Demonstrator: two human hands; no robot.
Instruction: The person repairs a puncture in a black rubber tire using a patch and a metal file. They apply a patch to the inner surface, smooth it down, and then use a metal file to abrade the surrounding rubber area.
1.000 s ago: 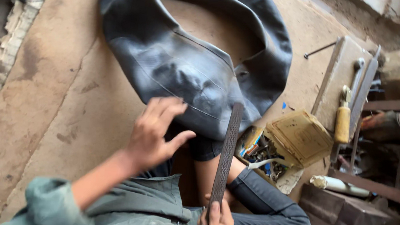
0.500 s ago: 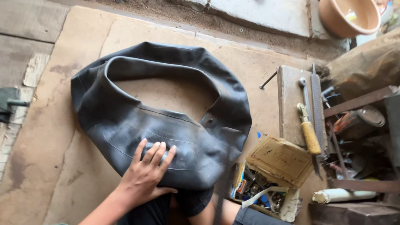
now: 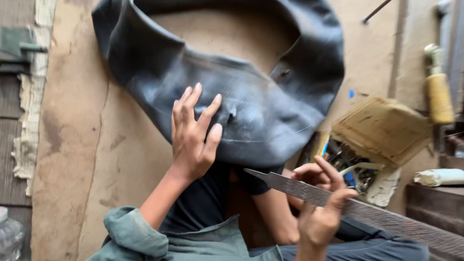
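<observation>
1. Left hand (image 3: 193,135) lay flat with fingers spread on the near fold of the black inner tube (image 3: 215,72), gripping nothing; I saw its fingertips pointing toward 12 o'clock.
2. At 4 o'clock from it, I saw the right hand (image 3: 320,207) clasped around a long metal file (image 3: 371,213).
3. I read the file's long axis as running from about 10 o'clock to 4 o'clock, its pointed tang aimed toward the left hand and just short of the tube's near edge.
4. I judged the left hand nearer the tube, touching it; the tube lay at 11 o'clock from the right hand, on the brown floor board (image 3: 73,132).
5. I counted one tube, one file, two hands, one open cardboard box (image 3: 382,131) at 3 o'clock and one yellow-handled tool (image 3: 438,95) beyond it.
</observation>
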